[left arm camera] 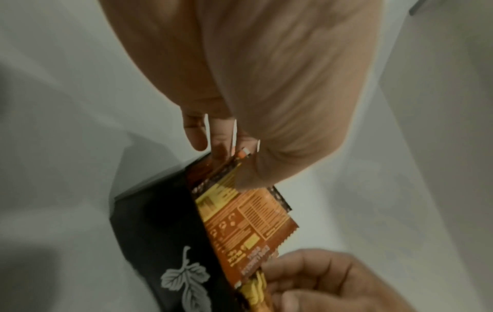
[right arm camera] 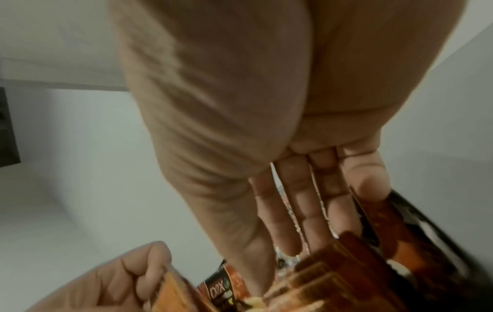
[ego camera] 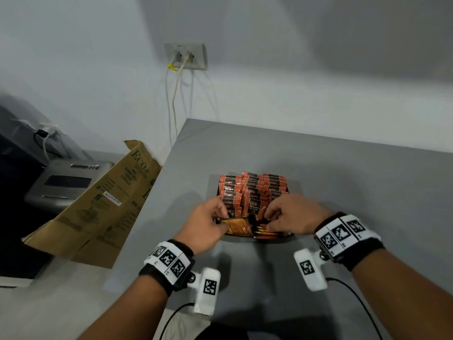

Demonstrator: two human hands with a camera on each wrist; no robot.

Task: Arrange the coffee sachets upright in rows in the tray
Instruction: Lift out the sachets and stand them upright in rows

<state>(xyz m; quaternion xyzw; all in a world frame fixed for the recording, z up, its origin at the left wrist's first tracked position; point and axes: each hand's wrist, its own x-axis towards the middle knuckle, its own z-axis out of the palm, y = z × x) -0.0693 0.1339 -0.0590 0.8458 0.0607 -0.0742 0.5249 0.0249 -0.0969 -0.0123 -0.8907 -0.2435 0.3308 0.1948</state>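
Note:
A black tray (ego camera: 285, 234) with a leaf print on its wall (left arm camera: 160, 221) sits mid-table, packed with upright orange-and-black coffee sachets (ego camera: 252, 190) in rows. My left hand (ego camera: 221, 220) pinches the top corner of one orange sachet (ego camera: 239, 227) between thumb and fingers (left arm camera: 248, 168), and the sachet (left arm camera: 248, 219) lies tilted at the tray's near left corner. My right hand (ego camera: 268, 220) reaches into the near right part of the tray. Its fingers (right arm camera: 293, 211) are straight, resting against a bunch of leaning sachets (right arm camera: 333, 274), with the thumb beside them.
The grey table (ego camera: 343, 180) has bare surface on all sides of the tray. A flattened cardboard box (ego camera: 98, 207) leans off the table's left edge, above a grey machine (ego camera: 66, 182). Cables hang from a wall socket (ego camera: 185, 56) behind.

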